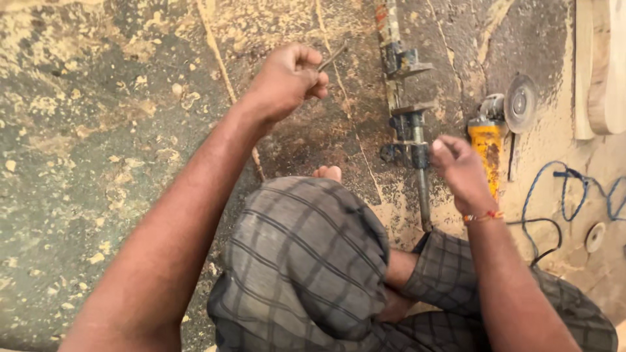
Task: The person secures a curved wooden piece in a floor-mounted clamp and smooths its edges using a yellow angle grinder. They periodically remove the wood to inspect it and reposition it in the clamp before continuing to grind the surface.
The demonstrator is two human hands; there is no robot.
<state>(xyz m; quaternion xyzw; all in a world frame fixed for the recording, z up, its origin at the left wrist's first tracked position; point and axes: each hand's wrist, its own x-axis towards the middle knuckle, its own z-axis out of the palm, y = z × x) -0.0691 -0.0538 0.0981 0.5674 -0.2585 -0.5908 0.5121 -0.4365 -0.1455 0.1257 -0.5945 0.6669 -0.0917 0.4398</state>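
A thin dark metal rod [332, 57] sticks up at a slant from a closed fist. A grimy bar clamp [404, 111] lies flat on the dusty floor, its screw handle, perhaps touched by fingers, pointing toward the knees

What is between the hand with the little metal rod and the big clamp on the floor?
Nothing visible. The left hand pinches the thin metal rod, and only bare dusty floor lies between it and the clamp. The right hand hovers beside the clamp's screw.

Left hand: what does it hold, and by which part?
The left hand is closed around one end of a thin metal rod; the other end sticks out.
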